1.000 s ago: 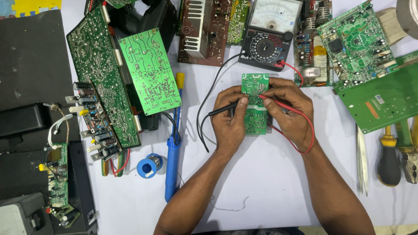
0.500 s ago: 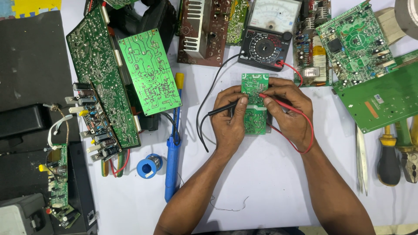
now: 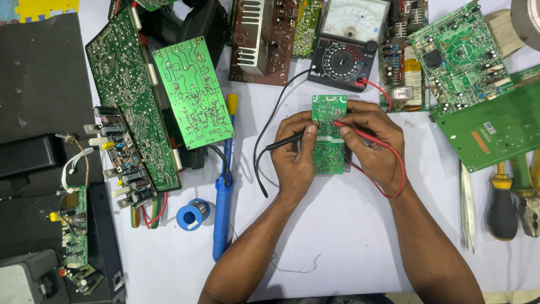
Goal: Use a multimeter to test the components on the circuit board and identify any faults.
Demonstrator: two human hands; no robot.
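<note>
A small green circuit board (image 3: 328, 152) lies solder side up on the white table, between my two hands. My left hand (image 3: 293, 155) pinches a black probe (image 3: 287, 141) whose tip touches the board's upper half. A red probe (image 3: 360, 130) is gripped in my right hand (image 3: 374, 143), its tip pressed onto the board near the top. Both leads run up to an analog multimeter (image 3: 349, 42) just beyond the board.
Large green circuit boards (image 3: 194, 90) lie at the left and another green board (image 3: 489, 121) at the right. A blue soldering iron (image 3: 224, 197) and a solder spool (image 3: 192, 215) sit left of my forearm. Screwdrivers and pliers (image 3: 506, 197) lie at the right edge.
</note>
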